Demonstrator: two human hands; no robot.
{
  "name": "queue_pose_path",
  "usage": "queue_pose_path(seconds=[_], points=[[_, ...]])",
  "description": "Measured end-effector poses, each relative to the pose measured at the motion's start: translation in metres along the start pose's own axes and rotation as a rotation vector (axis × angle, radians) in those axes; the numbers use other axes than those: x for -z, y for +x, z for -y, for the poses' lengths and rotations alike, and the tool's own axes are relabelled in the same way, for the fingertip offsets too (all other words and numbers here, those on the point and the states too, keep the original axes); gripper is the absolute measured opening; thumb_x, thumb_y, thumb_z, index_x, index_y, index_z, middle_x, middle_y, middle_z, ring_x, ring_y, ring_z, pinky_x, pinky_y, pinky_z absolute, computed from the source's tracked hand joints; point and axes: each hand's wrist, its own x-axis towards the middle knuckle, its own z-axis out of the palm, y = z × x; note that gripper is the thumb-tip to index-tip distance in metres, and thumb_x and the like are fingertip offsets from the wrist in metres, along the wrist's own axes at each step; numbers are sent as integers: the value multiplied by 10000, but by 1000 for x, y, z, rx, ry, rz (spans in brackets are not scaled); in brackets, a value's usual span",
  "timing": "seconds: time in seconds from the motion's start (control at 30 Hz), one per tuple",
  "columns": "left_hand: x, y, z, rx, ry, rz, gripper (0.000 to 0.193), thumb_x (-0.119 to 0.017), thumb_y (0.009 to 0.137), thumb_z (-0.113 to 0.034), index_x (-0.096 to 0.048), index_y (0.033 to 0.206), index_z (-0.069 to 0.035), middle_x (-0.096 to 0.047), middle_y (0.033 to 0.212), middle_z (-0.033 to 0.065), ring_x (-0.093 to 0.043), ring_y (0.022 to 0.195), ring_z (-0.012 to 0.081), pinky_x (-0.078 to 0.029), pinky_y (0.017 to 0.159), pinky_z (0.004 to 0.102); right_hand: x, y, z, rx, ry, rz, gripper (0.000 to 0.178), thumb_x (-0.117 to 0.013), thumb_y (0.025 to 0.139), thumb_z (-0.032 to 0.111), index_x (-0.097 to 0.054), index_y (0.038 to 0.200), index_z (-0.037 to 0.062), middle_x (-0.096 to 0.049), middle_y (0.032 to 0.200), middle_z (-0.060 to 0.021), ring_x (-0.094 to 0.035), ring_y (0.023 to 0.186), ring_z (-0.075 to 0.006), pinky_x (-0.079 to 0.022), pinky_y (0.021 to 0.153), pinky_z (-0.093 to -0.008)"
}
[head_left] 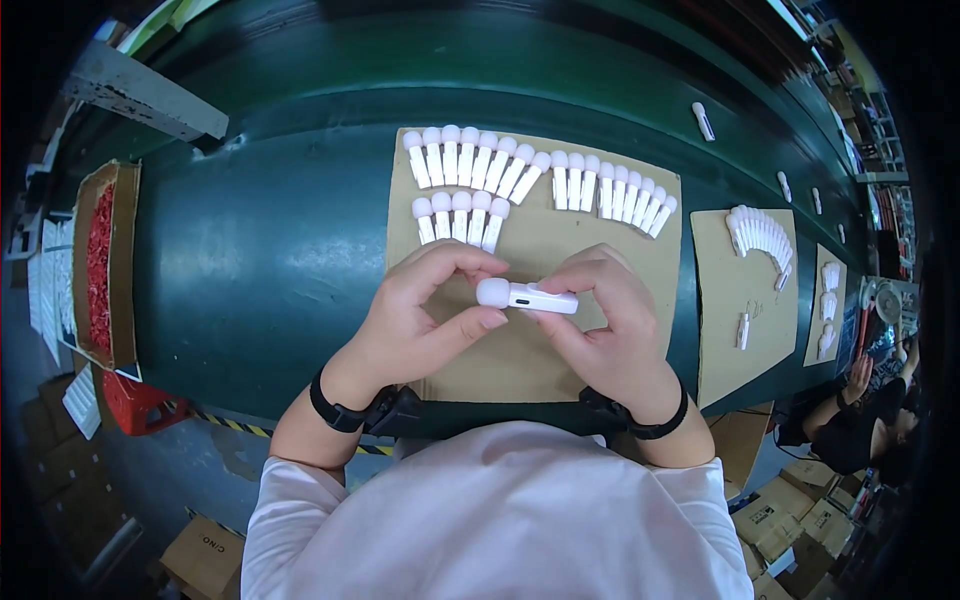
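A small white clip-on microphone (548, 301) with a round pale foam tip lies crosswise above the cardboard sheet, a dark slot on its near side. My right hand (610, 310) pinches its body end between thumb and fingers. Around the foam tip, my left hand (425, 305) has thumb and index finger apart, the thumb close to the foam; whether it touches is hard to tell. Beyond my hands, a long row of similar microphones (468, 157) stretches along the far side of the cardboard (450, 370). A shorter group (460, 215) sits just past my left hand, partly covered by it.
The green bench (250, 270) carries a carton of red pieces (100, 265) at left. More cardboard (715, 340) with a fan of microphones (765, 240) lies at right, and single ones (703, 121) sit farther off. A co-worker's hand (858, 380) shows at far right; a metal post (150, 95) at upper left.
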Motion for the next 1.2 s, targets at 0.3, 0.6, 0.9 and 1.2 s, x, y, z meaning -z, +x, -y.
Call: queue_pose_path(seconds=[0.3,0.6,0.9,1.2], points=[[-1,-7,-16,-194,-172,-10,336,-710,778,-43,-623,1098,9,-650,962,120,-627,831,240,-483,761,336,-2,0,23,42,143,-29,280,-743,713,-23,-584,935,37,-594,807,-78,-549,717,-199,-409,652,-304],[5,-11,-35,-250,-181,55,285,-637,780,-52,-618,1057,13,-644,896,92,-554,759,214,-406,676,356,7,-3,39,-17,277,34,355,-803,655,2,-634,953,93,-601,817,-41,-538,685,-198,-393,586,-296],[5,-12,-29,-162,-200,1,285,-672,844,-194,-626,1035,12,-647,911,92,-560,778,211,-422,703,353,2,1,35,90,92,17,294,-735,702,3,-563,932,69,-586,805,-69,-505,675,-189,-394,654,-319],[10,-7,-18,-52,-128,55,300,-710,857,-222,-615,1013,16,-639,953,110,-569,864,216,-437,796,327,-9,-2,24,106,-33,-108,356,-777,625,-21,-628,937,64,-599,857,-67,-550,733,-244,-431,665,-333]])
